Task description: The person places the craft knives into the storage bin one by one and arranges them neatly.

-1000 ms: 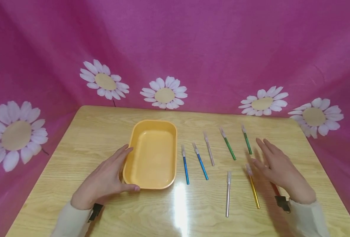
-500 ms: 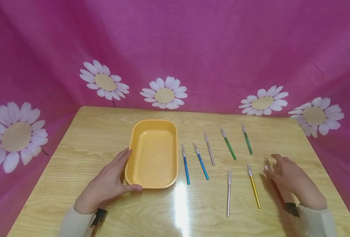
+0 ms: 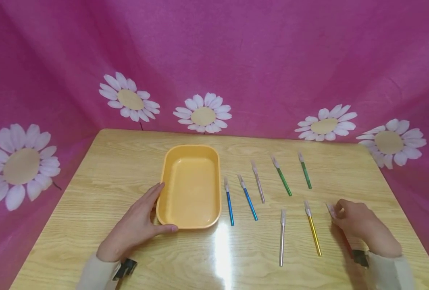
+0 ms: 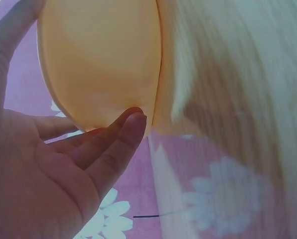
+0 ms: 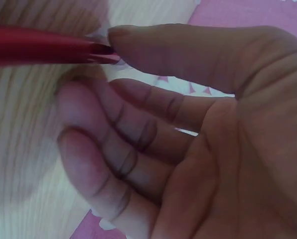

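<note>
A yellow-orange tray [image 3: 190, 147] sits on the wooden table with nothing in it. My left hand [image 3: 147, 217] rests against its near-left corner, fingers straight along the side wall and thumb along the front rim. In the left wrist view the left hand [image 4: 64, 164] touches the tray's wall [image 4: 98, 59] with its fingertips. My right hand [image 3: 356, 223] is curled over a red pen [image 3: 346, 243] at the near right of the table. It pinches the pen near its clear cap. The right wrist view shows the right hand [image 5: 153, 124] with thumb and fingers closing on the red pen [image 5: 39, 47].
Several pens lie right of the tray: two blue pens [image 3: 229, 203], a pinkish pen [image 3: 259, 183], two green pens [image 3: 282, 177], a silver pen [image 3: 281, 237] and a gold pen [image 3: 313, 229]. Pink daisy-print cloth [image 3: 214, 60] surrounds the table's back and sides.
My right hand drew back from near the green pens toward the near right and curled its fingers onto the red pen. The left hand stayed at the tray.
</note>
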`<state>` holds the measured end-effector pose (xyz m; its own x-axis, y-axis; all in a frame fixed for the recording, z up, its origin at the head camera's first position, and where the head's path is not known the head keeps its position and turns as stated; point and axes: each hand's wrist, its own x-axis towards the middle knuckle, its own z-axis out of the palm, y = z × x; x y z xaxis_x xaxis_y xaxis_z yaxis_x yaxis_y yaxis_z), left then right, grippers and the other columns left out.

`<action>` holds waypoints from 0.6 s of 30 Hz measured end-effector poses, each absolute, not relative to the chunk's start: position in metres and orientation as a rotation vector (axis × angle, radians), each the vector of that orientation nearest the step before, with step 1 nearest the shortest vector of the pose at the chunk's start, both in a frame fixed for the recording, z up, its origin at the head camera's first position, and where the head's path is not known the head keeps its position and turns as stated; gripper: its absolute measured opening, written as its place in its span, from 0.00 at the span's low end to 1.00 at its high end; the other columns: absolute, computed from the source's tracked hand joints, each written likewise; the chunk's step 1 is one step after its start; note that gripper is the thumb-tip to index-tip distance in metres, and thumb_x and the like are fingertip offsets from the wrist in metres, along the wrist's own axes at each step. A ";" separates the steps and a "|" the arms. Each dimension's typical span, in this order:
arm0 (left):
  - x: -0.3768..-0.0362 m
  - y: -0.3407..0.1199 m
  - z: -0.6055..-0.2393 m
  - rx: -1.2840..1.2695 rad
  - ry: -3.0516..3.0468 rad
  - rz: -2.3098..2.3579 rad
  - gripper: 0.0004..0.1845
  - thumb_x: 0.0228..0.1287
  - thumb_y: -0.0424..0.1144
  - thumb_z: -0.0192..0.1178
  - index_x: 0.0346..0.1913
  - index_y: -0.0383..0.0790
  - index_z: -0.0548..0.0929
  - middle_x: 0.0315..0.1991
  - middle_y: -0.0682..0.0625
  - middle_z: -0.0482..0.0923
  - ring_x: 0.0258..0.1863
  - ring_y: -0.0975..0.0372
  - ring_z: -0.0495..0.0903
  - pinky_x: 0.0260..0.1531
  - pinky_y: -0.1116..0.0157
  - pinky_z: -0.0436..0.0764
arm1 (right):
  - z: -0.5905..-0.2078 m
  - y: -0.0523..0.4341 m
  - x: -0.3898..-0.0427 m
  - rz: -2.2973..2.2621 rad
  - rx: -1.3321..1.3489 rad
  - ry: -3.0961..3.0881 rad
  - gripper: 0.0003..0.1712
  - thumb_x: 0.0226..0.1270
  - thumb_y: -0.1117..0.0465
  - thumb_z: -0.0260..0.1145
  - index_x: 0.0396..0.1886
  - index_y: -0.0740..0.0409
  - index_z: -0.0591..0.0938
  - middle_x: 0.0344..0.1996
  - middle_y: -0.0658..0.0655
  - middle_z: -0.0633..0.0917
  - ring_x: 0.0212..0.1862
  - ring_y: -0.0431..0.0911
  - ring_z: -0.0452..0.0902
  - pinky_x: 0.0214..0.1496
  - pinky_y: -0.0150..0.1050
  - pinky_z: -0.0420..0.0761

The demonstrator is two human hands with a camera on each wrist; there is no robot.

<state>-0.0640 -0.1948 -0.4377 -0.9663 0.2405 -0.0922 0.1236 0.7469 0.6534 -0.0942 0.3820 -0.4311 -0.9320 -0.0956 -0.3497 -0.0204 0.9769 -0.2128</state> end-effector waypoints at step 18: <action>-0.067 -0.198 -0.441 0.275 2.744 1.085 0.68 0.43 0.63 0.83 0.84 0.44 0.55 0.83 0.42 0.58 0.77 0.46 0.69 0.77 0.42 0.70 | -0.427 0.383 -0.106 -0.320 -0.094 2.796 0.11 0.64 0.60 0.71 0.38 0.65 0.82 0.30 0.61 0.87 0.31 0.50 0.80 0.30 0.46 0.81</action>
